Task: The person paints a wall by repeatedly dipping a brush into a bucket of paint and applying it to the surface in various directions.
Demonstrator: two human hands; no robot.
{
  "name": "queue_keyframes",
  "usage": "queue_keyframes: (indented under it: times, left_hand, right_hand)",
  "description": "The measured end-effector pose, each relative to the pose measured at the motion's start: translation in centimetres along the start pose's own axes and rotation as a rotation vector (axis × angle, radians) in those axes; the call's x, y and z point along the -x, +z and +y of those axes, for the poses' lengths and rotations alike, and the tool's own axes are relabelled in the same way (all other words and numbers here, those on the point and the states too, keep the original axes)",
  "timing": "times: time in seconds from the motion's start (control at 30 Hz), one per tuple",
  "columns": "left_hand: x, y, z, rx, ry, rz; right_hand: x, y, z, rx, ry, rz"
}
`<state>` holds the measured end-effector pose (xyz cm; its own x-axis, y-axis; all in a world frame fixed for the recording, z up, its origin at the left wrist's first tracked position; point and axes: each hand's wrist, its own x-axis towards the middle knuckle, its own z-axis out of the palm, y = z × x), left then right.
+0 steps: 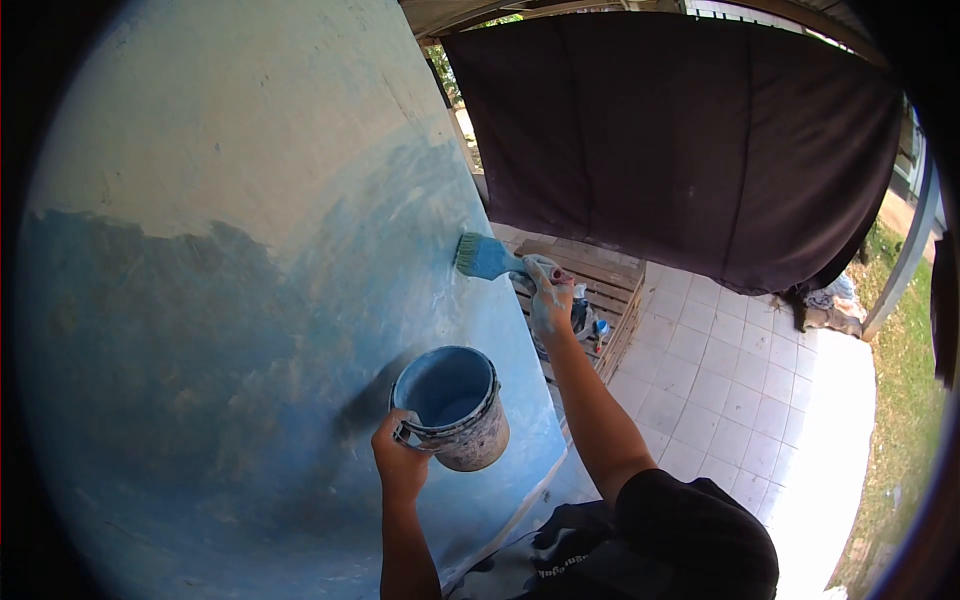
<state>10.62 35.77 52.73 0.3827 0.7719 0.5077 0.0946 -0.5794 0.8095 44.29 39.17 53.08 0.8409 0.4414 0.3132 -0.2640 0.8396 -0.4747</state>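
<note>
My right hand (549,290), smeared with pale paint, is closed round the handle of a wide paintbrush (490,257) coated in blue. The brush's bristles touch the wall (250,320) near its right edge. That wall is blue over its lower part and cream above, with an uneven border between. Lower down, my left hand (402,446) grips a paint bucket (470,440) by its handle and rim. Blue paint shows inside the bucket, and its outside is stained. The bucket is held in front of the wall and casts a shadow on it.
A large dark cloth (680,150) hangs across the back. Behind my right hand stands a wooden slatted crate (625,300) with small items, including a blue-topped one (601,328). White floor tiles (700,350) stretch right towards grass (880,450) and a post (905,255).
</note>
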Motion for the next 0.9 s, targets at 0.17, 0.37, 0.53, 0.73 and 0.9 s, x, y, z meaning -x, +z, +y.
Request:
queue_keyframes:
  times: [0.17, 0.37, 0.53, 0.73, 0.9]
  left_hand:
    - [0.3, 0.2, -0.3, 0.003, -0.015, 0.019]
    - [0.0, 0.1, -0.6, 0.031, -0.024, -0.006]
    - [-0.4, 0.0, -0.8, 0.037, 0.006, -0.019]
    - [-0.7, -0.3, -1.5, 0.041, 0.040, -0.042]
    - [-0.7, -0.3, -1.5, 0.038, 0.033, -0.067]
  right_hand:
    - [0.1, -5.2, 2.5, 0.596, -0.134, 0.118]
    - [-2.5, -4.7, 1.6, 0.318, -0.122, 0.222]
    - [-2.1, -1.9, 2.7, 0.046, -0.128, 0.084]
    - [-1.5, -5.8, 3.8, 0.705, -0.089, 0.323]
    - [-2.0, -0.8, -0.5, 0.213, -0.121, 0.073]
